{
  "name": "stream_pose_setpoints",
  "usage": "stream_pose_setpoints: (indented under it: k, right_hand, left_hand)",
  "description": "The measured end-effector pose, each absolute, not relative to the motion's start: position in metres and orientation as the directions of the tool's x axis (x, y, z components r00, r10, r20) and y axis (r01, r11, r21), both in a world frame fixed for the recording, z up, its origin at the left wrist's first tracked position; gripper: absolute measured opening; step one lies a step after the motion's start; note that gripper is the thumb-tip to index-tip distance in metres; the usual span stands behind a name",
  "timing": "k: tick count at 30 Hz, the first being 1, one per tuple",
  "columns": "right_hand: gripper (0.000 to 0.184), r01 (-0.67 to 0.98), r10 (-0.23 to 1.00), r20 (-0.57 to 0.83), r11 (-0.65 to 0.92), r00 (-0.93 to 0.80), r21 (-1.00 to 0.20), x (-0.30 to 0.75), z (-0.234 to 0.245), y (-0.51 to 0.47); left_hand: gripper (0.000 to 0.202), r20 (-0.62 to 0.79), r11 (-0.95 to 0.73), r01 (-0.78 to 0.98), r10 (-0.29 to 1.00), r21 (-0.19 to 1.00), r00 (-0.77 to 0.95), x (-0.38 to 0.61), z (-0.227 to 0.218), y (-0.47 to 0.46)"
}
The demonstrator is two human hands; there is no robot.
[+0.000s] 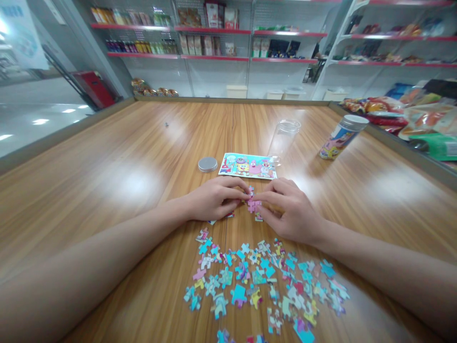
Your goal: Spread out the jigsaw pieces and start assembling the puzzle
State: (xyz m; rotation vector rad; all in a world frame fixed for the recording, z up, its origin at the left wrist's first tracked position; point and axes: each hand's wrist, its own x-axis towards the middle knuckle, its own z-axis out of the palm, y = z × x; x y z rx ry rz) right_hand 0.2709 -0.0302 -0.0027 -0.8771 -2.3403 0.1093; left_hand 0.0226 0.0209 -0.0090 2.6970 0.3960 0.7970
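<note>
A small joined cluster of pink jigsaw puzzle pieces lies on the wooden table between my two hands. My left hand comes in from the left, its fingertips gripping the cluster's upper left edge. From the right, my right hand pinches the cluster's other side with thumb and index finger. The fingertips partly cover the pieces. A few more pieces peek out beneath my left palm. Nearer to me, many loose jigsaw pieces are spread out, mostly light blue. Just beyond my hands lies a cartoon picture card.
A round metal lid sits left of the card. Behind its right end stands a clear jar. Farther right is a capped cartoon-printed jar. Bagged snacks crowd the right edge; stocked shelves line the back.
</note>
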Motion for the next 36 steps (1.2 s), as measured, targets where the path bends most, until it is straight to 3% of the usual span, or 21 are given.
stream_pose_setpoints:
  k: [5, 11, 16, 21, 25, 30, 36]
  right_hand:
    - [0.014, 0.55, 0.617, 0.459, 0.784, -0.639, -0.289, 0.2713, -0.0041, -0.0307]
    - [0.013, 0.556, 0.625, 0.471, 0.777, -0.622, -0.297, 0.2724, -0.005, -0.0291]
    - [0.027, 0.557, 0.633, 0.505, 0.768, -0.587, -0.316, 0.272, -0.0025, -0.0295]
    - [0.014, 0.583, 0.639, 0.413, 0.766, -0.648, -0.272, 0.2707, -0.0014, -0.0303]
    - [0.027, 0.578, 0.651, 0.454, 0.756, -0.609, -0.308, 0.2707, -0.0026, -0.0304]
    - [0.015, 0.602, 0.646, 0.417, 0.758, -0.639, -0.252, 0.2712, -0.0029, -0.0299]
    - [0.022, 0.581, 0.628, 0.459, 0.771, -0.629, -0.26, 0.271, 0.0002, -0.0319]
  left_hand:
    - [0.033, 0.485, -0.917, 0.174, 0.342, 0.358, 0.805, 0.0223, -0.0092, 0.021]
    - [0.032, 0.484, -0.918, 0.173, 0.34, 0.357, 0.806, 0.022, -0.0093, 0.0212]
    - [0.032, 0.483, -0.919, 0.178, 0.341, 0.351, 0.807, 0.0224, -0.0083, 0.0208]
    - [0.03, 0.48, -0.916, 0.182, 0.348, 0.358, 0.806, 0.0227, -0.008, 0.0207]
    - [0.031, 0.481, -0.914, 0.183, 0.35, 0.361, 0.804, 0.0219, -0.009, 0.0213]
    - [0.032, 0.478, -0.916, 0.18, 0.346, 0.359, 0.807, 0.0219, -0.0092, 0.0216]
    - [0.031, 0.477, -0.918, 0.181, 0.343, 0.353, 0.809, 0.022, -0.0087, 0.0215]
